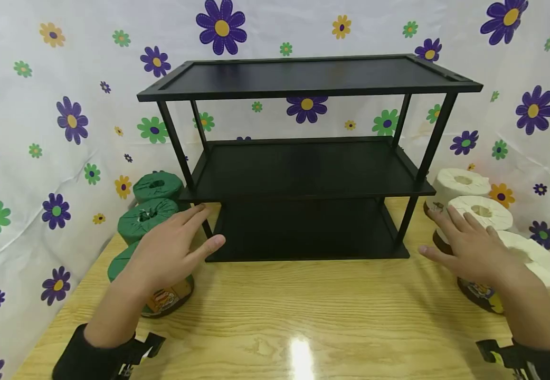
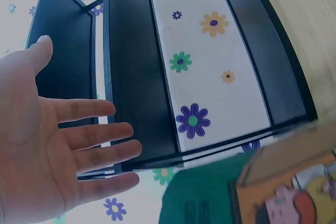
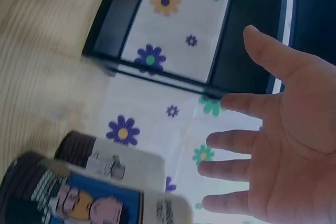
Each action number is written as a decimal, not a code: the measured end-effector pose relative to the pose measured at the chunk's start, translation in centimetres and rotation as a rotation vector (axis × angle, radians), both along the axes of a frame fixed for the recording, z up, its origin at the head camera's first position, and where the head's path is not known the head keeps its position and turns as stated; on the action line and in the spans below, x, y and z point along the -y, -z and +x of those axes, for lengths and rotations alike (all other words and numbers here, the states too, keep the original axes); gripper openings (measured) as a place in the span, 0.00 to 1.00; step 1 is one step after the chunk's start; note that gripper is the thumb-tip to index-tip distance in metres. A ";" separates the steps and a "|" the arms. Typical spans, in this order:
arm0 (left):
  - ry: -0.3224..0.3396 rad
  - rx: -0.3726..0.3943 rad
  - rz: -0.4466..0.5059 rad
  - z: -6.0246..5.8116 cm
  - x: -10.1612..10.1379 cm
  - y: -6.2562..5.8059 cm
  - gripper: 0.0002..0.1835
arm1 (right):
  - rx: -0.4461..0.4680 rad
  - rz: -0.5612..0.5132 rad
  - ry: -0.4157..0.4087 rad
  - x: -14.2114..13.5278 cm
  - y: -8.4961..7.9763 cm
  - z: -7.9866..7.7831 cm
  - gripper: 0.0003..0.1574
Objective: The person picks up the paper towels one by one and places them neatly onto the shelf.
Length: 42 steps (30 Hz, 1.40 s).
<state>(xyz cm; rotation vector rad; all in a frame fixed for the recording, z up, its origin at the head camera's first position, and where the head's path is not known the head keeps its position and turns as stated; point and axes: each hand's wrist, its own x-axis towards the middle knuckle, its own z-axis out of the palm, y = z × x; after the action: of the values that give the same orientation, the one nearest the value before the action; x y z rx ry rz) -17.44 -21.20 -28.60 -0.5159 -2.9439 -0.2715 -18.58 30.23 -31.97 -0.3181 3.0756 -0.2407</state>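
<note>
My left hand (image 1: 172,245) is held with fingers straight above the green paper-wrapped rolls, holding nothing. Three of these green rolls (image 1: 149,216) stand in a row at the left; the nearest is partly covered by my hand and has a cartoon label (image 2: 294,198). My right hand (image 1: 476,248), fingers spread, hangs over the row of three white paper-wrapped rolls (image 1: 486,211) at the right. In the right wrist view its palm (image 3: 304,129) faces the camera with nothing in it. A cartoon print shows on a nearby white roll (image 3: 94,203).
Between the two rows stands a black three-tier shelf rack (image 1: 308,171), with thin posts at its corners. Its bottom tier (image 1: 303,232) rests on the light wooden table (image 1: 303,301). A white cloth with printed flowers (image 1: 89,79) hangs behind and at the left.
</note>
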 end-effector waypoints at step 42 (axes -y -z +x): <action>0.061 -0.301 -0.097 -2.6 -1.4 1.4 0.37 | 0.065 -0.018 0.217 -2.7 -4.5 -0.4 0.47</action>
<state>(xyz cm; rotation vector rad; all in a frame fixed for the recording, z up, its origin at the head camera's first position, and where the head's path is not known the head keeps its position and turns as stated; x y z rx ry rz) -20.01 -19.76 -30.03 -0.6022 -2.6613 -0.0512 -18.99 32.96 -27.42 0.0235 3.0429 -0.2803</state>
